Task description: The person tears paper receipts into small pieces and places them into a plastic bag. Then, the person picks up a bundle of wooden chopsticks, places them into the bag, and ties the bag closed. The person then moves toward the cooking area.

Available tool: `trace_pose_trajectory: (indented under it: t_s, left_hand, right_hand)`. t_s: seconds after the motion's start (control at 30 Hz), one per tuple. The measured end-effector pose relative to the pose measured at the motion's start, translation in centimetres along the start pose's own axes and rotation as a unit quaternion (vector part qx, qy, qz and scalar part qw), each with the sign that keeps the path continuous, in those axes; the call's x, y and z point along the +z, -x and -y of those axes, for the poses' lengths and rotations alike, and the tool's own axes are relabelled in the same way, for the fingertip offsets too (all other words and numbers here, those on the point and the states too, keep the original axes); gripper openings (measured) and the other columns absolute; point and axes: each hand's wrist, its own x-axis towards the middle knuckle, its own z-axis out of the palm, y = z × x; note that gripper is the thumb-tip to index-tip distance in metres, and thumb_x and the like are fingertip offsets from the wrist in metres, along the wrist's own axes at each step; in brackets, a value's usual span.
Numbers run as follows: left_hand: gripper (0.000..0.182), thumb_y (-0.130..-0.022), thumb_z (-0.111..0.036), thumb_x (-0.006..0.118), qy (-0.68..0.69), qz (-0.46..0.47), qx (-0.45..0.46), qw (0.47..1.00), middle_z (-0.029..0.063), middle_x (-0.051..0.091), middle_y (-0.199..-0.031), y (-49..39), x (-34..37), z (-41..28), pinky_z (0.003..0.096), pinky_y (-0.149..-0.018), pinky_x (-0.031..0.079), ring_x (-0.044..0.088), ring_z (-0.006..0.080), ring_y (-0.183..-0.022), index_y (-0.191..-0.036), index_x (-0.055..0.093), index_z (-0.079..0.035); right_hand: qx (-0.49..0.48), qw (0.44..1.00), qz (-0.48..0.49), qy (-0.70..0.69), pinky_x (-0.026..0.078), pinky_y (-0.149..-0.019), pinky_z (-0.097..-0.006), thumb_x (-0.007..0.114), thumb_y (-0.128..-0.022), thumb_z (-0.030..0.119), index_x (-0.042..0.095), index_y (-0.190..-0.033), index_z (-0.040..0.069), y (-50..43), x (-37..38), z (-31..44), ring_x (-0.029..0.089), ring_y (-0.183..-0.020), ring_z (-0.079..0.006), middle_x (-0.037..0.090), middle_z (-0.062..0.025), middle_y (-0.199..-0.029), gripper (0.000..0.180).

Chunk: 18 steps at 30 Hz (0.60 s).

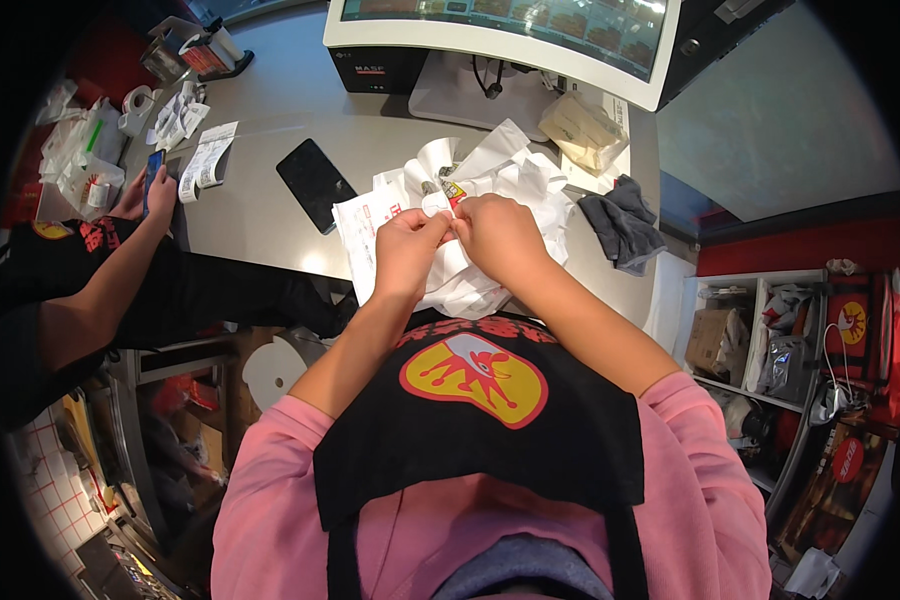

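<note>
My left hand (411, 247) and my right hand (495, 232) meet over a pile of white printed paper bags (472, 281) on the grey counter. Between the fingertips of both hands is a small white sticker (436, 204), pinched at its lower edge. Under and behind it, a printed red and yellow figure shows on the bag paper. To the left of the pile lies a black smartphone (315, 184), its screen dark. The fingers hide part of the sticker and the paper below.
A monitor (495, 30) stands at the back. A dark grey cloth (624, 225) and a crumpled clear plastic bag (585, 133) lie right. At left, a co-worker's hands (157, 191) hold a phone near receipts (208, 161) and a tape roll (138, 101). Shelves (757, 337) stand at right.
</note>
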Motion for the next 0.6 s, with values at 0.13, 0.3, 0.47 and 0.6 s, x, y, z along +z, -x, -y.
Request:
trace_pose_trajectory:
  t_s: [0.13,0.3,0.47,0.6]
  left_hand:
    - [0.011,-0.082,-0.003,0.057,0.036,0.021,0.002,0.999,0.0095,0.061,-0.087,0.8,0.7,-0.9,0.0212,-0.067,0.048,0.059,0.0122,-0.074,-0.089,0.057,0.005]
    - [0.018,-0.082,-0.002,0.056,0.074,0.056,-0.052,0.994,0.0100,0.060,-0.093,0.7,0.3,-0.3,0.0210,-0.072,0.049,0.059,0.0129,-0.081,-0.097,0.056,0.007]
    - [0.018,-0.083,-0.003,0.054,0.048,0.019,-0.059,0.997,0.0084,0.061,-0.091,0.5,0.6,0.0,0.0182,-0.069,0.048,0.057,0.0107,-0.079,-0.099,0.056,0.007]
    - [0.018,-0.083,-0.003,0.054,0.053,0.020,-0.059,0.997,0.0084,0.061,-0.091,0.6,0.7,0.4,0.0186,-0.070,0.047,0.057,0.0102,-0.078,-0.098,0.057,0.007]
  right_hand:
    - [0.010,1.000,-0.029,-0.005,0.047,-0.062,-0.0401,0.065,-0.073,0.018,0.062,-0.076,0.004,0.4,-0.3,0.1,0.058,-0.070,-0.0319,0.060,-0.0129,-0.078,0.015]
    - [0.034,0.998,-0.010,-0.051,0.047,-0.065,-0.0389,0.064,-0.074,0.019,0.061,-0.074,0.003,0.1,0.0,-0.8,0.058,-0.071,-0.0311,0.059,-0.0134,-0.079,0.016]
    - [0.050,0.998,0.027,0.014,0.048,-0.067,-0.0398,0.062,-0.076,0.021,0.063,-0.079,0.003,-0.1,0.5,-1.3,0.060,-0.075,-0.0314,0.059,-0.0151,-0.082,0.018]
    - [0.066,0.996,0.055,0.010,0.048,-0.069,-0.0397,0.059,-0.078,0.022,0.066,-0.083,0.004,-0.1,0.3,-1.4,0.060,-0.079,-0.0315,0.060,-0.0153,-0.088,0.020]
